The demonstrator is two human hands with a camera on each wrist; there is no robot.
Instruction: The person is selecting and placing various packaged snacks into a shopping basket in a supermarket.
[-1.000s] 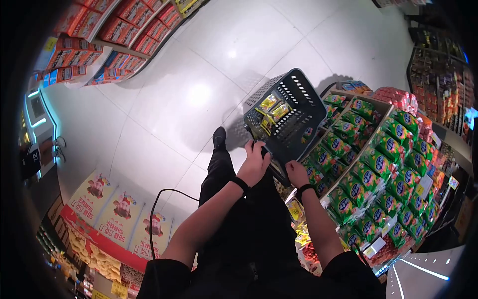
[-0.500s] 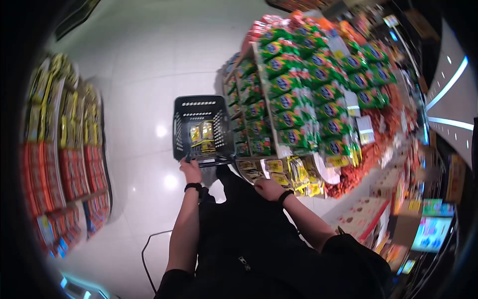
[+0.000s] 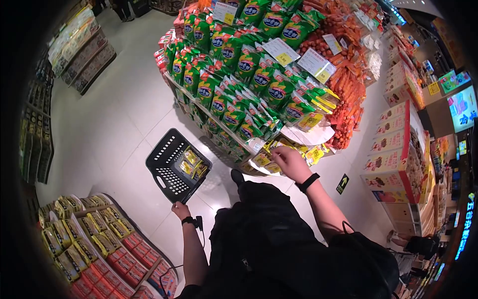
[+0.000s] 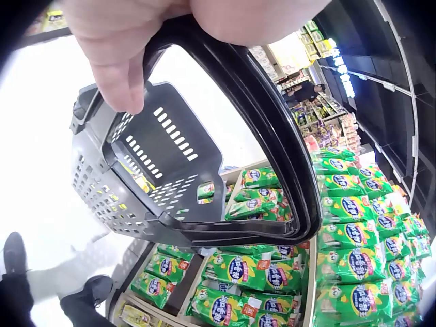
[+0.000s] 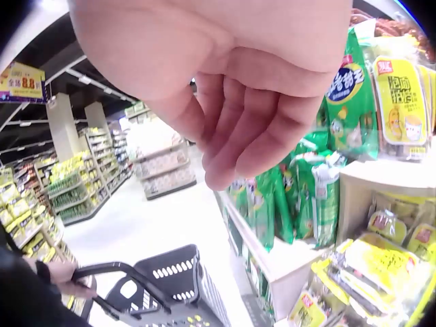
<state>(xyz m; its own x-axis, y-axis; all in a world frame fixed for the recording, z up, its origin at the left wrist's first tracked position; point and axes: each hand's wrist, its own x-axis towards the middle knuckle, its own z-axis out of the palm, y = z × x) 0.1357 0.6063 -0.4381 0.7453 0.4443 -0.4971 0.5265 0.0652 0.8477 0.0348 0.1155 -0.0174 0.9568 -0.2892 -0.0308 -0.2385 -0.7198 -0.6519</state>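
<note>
Curled round the black handle point(image 4: 262, 102) of a dark plastic basket point(image 3: 164, 152), my left hand point(image 3: 180, 211) point(image 4: 129, 34) keeps it at my left side. Several yellow packets point(image 3: 190, 162) lie inside the basket. My right hand point(image 3: 292, 163) point(image 5: 238, 88) is raised beside the corner of the display, its fingers loosely bent and holding nothing. Below and beside it are yellow packets point(image 5: 378, 266) on a low shelf, with green bags point(image 5: 347, 102) stacked above and behind.
Green bags point(image 3: 229, 50) with price cards and orange netted goods point(image 3: 348, 94) fill the display ahead. A red and yellow shelf point(image 3: 114, 239) stands at lower left, boxed goods point(image 3: 391, 144) at right. Light floor point(image 3: 124, 119) runs between them. A person point(image 3: 420, 244) is at far right.
The view has turned toward the display. My right hand has moved out from my body to the display's corner. The basket, still held by my left hand, now hangs farther from the display.
</note>
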